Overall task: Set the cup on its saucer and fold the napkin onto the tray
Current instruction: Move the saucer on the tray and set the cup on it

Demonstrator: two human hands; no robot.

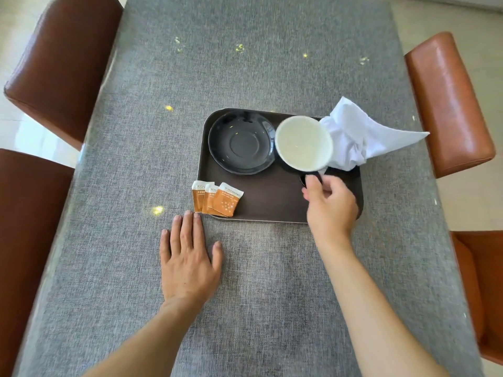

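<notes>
With my right hand [330, 204] pinching the handle of the cup [303, 142], which hangs tilted just beyond my fingers, I should level it and lower it onto the saucer [239, 142] to the left, my left hand [187, 257] spread flat on the bench [258, 281].

cup [303, 142] beside saucer [241, 142], napkin [353, 134] crumpled
</notes>
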